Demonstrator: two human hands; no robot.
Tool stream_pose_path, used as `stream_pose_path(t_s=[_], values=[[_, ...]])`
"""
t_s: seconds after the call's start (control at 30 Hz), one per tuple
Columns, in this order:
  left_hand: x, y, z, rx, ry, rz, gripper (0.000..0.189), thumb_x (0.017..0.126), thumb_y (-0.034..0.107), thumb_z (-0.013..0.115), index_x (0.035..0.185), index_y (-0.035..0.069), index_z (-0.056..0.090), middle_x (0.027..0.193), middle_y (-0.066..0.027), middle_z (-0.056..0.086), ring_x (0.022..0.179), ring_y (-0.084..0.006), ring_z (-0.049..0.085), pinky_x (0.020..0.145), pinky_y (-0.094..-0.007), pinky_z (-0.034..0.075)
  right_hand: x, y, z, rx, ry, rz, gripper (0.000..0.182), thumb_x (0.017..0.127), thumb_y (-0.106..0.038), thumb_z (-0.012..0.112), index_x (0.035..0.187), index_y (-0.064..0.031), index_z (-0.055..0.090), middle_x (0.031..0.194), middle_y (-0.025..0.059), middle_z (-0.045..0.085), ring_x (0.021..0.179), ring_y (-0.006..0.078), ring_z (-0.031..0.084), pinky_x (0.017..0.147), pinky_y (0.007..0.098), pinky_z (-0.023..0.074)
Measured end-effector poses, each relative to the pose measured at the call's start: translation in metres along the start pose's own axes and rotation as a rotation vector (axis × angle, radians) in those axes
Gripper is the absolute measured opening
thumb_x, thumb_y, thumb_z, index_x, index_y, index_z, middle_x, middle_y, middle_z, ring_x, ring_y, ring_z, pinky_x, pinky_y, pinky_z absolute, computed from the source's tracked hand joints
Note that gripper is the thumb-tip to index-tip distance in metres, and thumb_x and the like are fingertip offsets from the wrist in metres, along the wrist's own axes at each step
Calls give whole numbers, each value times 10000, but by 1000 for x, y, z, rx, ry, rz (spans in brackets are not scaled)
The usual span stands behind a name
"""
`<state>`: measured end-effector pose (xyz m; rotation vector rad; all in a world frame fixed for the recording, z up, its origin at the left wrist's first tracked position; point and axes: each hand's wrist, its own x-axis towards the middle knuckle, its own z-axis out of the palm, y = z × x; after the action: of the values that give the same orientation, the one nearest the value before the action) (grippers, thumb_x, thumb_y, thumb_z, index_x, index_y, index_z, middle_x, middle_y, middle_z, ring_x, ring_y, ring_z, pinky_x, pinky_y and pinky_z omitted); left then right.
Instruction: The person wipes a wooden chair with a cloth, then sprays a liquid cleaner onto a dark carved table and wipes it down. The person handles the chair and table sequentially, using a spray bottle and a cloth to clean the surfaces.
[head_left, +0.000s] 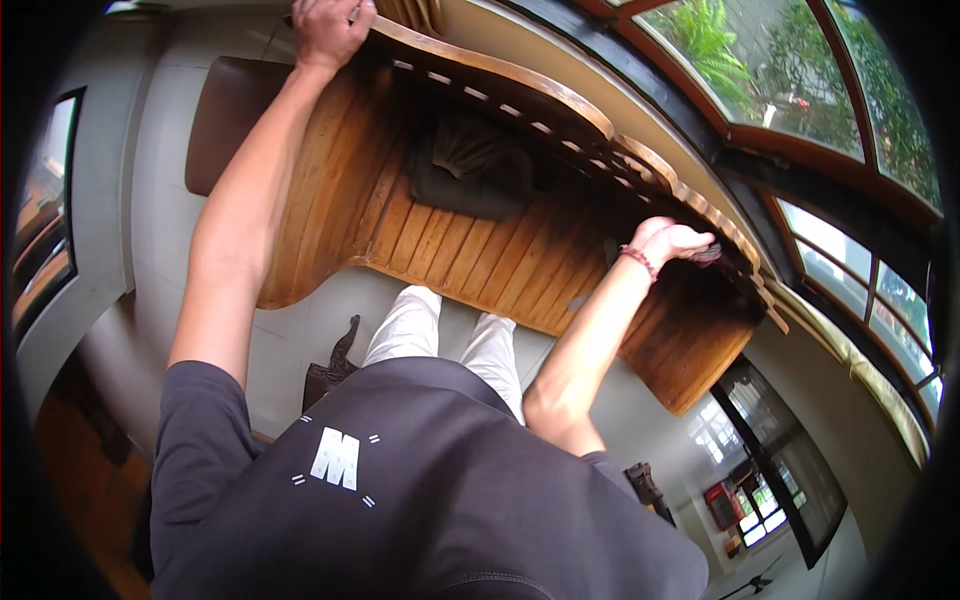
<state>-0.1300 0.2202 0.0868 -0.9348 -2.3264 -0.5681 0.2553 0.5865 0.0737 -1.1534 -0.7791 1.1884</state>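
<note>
Before me stands a slatted wooden bench (465, 259) with curved ends and a tall, wavy-topped backrest (525, 71) pierced by a row of slots. My left hand (332, 34) is curled over the upper left end of that backrest. Farther right, my right hand (670, 238), with a beaded bracelet at the wrist, is against the inner face of the backrest. A dark reddish cloth (709, 255) shows beneath its fingers; most of it is hidden. On the seat lies a dark bundle of fabric (472, 169), partly in shadow.
A brown padded seat (232, 124) is left of the bench. Windows (757, 67) with wooden frames and a gathered curtain (862, 367) run behind it. Dark carved wooden furniture (330, 367) stands near my legs. A dark-framed glass panel (780, 457) is at right.
</note>
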Motion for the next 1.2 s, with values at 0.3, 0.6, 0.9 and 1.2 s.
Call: stream_pose_path(t_s=[0.3, 0.6, 0.9, 1.2], values=[[-14, -15, 5, 14, -43, -23, 177, 875, 309, 646, 817, 150, 697, 804, -35, 596, 821, -283, 593, 872, -452, 461, -183, 21, 111, -231, 150, 305, 517, 1054, -330, 461, 1455, -32, 326, 1609, 241, 251, 1458, 293, 362, 1238, 452, 284], [-4, -2, -5, -48, -21, -53, 142, 861, 236, 646, 788, 115, 655, 822, -83, 593, 845, -314, 584, 868, -472, 455, -264, 102, 151, 1, 74, 872, 356, 980, -63, 417, 1255, 38, 618, 1361, 168, 625, 1129, 326, 651, 992, 477, 557], [-7, -7, -14, -121, 75, -81, 196, 826, 209, 668, 680, 100, 595, 769, -106, 562, 802, -331, 562, 831, -492, 459, -226, 60, 124, 195, -175, 754, 574, 900, -288, 393, 1305, 57, 608, 1346, 291, 601, 1278, 413, 579, 1118, 569, 466], [-5, -6, -18, -215, 82, -85, 264, 908, 235, 605, 693, 83, 627, 775, -120, 587, 810, -322, 578, 850, -472, 442, -264, 45, 146, -1255, -630, -1004, 284, 857, -228, 618, 1038, -13, 572, 1035, 188, 605, 1019, 357, 569, 868, 526, 438]])
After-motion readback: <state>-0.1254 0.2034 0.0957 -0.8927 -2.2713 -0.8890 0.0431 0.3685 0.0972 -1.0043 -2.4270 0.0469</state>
